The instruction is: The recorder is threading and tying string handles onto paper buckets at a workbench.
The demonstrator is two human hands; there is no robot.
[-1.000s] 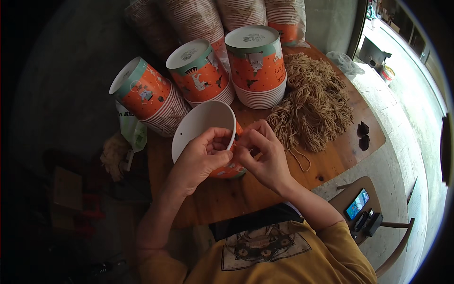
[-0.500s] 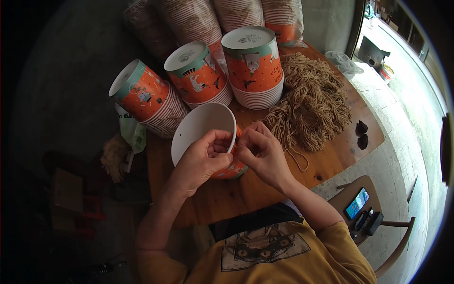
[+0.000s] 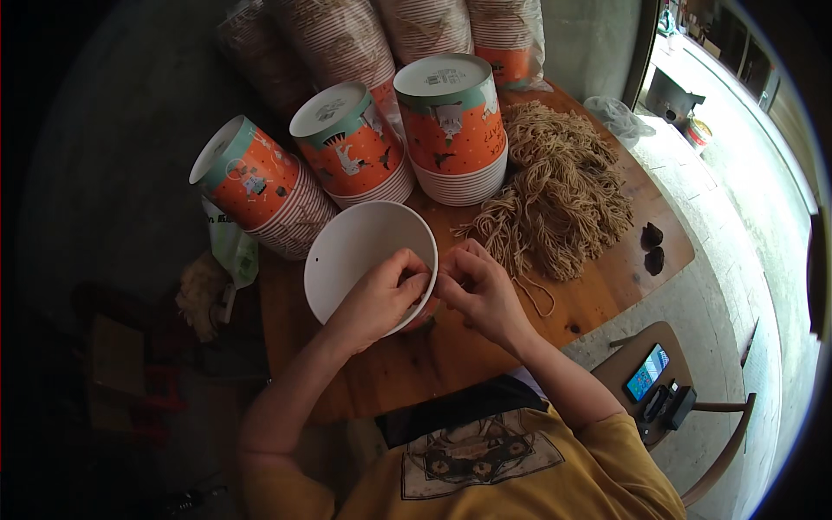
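Note:
A large paper bucket [image 3: 351,247], white inside with an orange and green outer wall, leans on the table in front of me, its mouth tilted toward me. A small dark hole shows in its left wall. My left hand [image 3: 390,296] reaches into the mouth, its fingers closed against the inner right wall by the rim. Outside that rim my right hand [image 3: 478,290] is pinched close to the wall. Whatever either hand's fingertips hold is hidden. A heap of tan cord [image 3: 568,191] lies beyond my right hand, one loose end curling toward me.
Upturned bucket stacks [image 3: 451,130] stand behind the bucket, with plastic-wrapped stacks [image 3: 334,52] farther back. Two small dark objects [image 3: 653,249] lie near the right edge of the wooden table [image 3: 381,381]. A chair [image 3: 667,347] at right holds a phone [image 3: 647,373].
The bucket's mouth has turned more toward me. My left hand has slid deeper inside, its fingers closing near the rim. My right hand stays pinched at the outer wall.

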